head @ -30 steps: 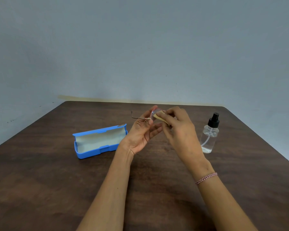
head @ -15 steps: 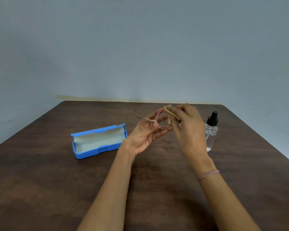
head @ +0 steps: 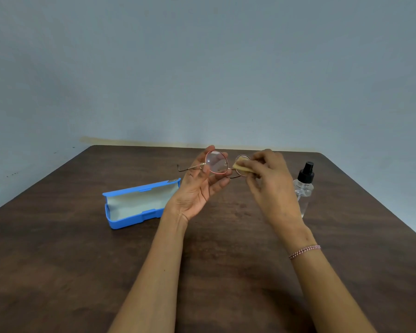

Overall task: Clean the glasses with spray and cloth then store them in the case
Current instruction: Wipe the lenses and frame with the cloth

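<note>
The left hand (head: 197, 188), palm turned up, pinches the glasses (head: 216, 165) between thumb and fingertips at the rim of one lens. From that lens a thin temple arm points out toward nine o'clock. At three o'clock of the same lens, the right hand (head: 271, 186) pinches a small folded tan cloth (head: 241, 165) against the second lens, its fingers curled round the cloth. The two hands are apart and do not touch; only the glasses bridge them. The glasses are held in the air above the far half of the table (head: 226, 272).

A beaded bracelet (head: 304, 251) circles the right wrist. At nine o'clock of the left hand a blue case (head: 139, 204) lies open on the table, showing its pale lining. At three o'clock of the right hand a clear bottle (head: 304, 188) with a black spray top stands upright, partly hidden behind that hand. A pale blue-grey wall (head: 202, 68) rises beyond the table at twelve o'clock.
</note>
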Demonstrator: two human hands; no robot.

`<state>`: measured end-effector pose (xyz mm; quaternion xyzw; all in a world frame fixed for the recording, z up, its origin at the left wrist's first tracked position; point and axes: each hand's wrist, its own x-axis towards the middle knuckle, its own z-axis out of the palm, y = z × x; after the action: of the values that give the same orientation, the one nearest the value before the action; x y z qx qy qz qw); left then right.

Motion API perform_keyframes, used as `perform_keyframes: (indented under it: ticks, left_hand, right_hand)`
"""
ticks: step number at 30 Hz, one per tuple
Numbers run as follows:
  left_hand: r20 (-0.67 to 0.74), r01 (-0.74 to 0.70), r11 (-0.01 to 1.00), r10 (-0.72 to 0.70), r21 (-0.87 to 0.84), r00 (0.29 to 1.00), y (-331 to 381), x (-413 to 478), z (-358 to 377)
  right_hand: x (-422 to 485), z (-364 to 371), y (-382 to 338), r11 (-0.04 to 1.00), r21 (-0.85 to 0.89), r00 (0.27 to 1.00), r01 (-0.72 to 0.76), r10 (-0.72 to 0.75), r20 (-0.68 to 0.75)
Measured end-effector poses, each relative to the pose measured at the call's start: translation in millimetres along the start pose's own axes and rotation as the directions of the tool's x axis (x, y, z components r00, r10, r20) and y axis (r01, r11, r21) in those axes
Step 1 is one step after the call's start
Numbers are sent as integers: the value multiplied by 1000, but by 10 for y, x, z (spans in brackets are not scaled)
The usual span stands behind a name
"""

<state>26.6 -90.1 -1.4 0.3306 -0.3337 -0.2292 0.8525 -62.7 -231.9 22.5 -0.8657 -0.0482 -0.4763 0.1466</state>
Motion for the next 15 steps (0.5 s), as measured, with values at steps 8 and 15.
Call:
perform_keyframes:
  ticks: [8, 15]
  left_hand:
    - [-16, 30, 999, -30, -13, 999, 10, -10, -7]
    - [-44, 36, 998, -39, -50, 998, 10, 2, -6]
  right_hand:
    - [-49, 58, -204, 997, 23, 996, 74, -75, 40]
    - [-22, -4, -122, 999, -22, 999, 33, -32, 35]
